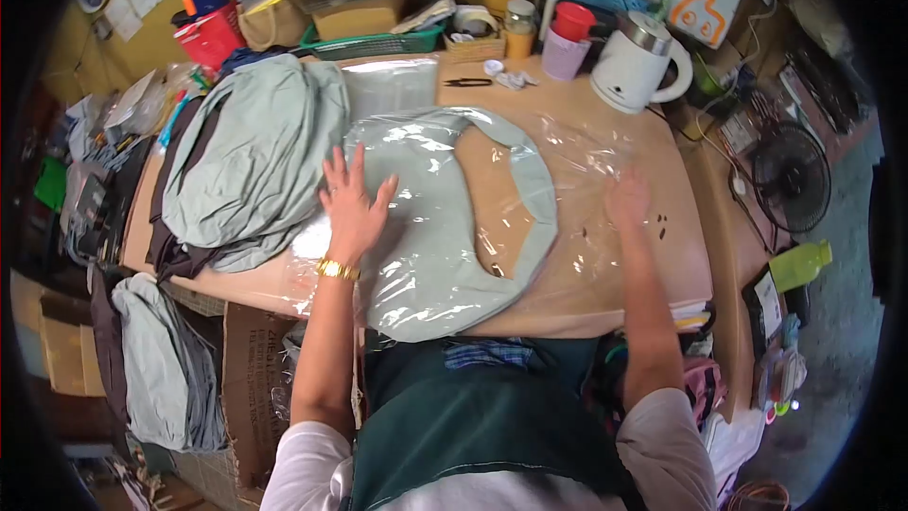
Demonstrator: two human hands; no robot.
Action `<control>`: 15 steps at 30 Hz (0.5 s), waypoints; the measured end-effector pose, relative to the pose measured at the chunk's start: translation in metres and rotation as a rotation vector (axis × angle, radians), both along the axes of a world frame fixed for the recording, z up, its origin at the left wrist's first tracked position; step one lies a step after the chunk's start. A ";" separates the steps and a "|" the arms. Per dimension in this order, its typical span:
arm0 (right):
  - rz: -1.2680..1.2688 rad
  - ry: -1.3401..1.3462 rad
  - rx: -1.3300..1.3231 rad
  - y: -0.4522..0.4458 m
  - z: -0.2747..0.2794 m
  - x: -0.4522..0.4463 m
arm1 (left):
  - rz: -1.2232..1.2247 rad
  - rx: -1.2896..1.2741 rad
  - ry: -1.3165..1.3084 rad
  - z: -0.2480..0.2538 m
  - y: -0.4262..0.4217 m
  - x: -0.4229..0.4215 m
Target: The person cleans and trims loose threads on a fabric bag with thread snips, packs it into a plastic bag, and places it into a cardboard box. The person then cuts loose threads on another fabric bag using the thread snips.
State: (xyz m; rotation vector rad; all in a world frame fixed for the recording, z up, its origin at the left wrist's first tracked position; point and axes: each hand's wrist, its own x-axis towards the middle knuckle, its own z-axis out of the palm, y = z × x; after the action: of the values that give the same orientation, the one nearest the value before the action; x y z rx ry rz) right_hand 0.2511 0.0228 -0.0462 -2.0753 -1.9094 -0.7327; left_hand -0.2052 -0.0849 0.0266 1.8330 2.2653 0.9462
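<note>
The fingers of the left hand [356, 213] spread open on clear plastic [591, 156] over a curved grey-green fabric piece [416, 227]; the right hand [629, 199] touches the plastic to the right, its fingers too blurred to tell open or closed. The tan desk [560, 95] carries them all; the fabric piece lies near its front edge, beside a grey-green cloth pile [255, 156]; a white kettle [624, 66] stands behind, at the right; small black snips [467, 82] lie beyond the piece.

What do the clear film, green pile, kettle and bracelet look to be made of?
Clear film: thin glossy plastic; sharp glints, wrinkles, table shows through.
Green pile: matte fabric, soft folds; fibre unclear.
Kettle: smooth white body, plastic or coated metal; lid's grey sheen suggests steel.
Bracelet: shiny, gold-coloured, probably metal; solid or plated, can't tell.
</note>
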 end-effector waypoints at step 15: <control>1.061 1.241 0.121 0.090 0.399 -0.149 | -0.123 0.042 -1.775 0.005 -0.057 0.074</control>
State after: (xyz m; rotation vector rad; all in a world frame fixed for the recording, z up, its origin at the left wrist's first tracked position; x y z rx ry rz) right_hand 0.1021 0.1131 0.3527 -0.7147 -1.6337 0.5569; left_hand -0.1316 -0.1415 0.0312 0.4108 0.9196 1.5497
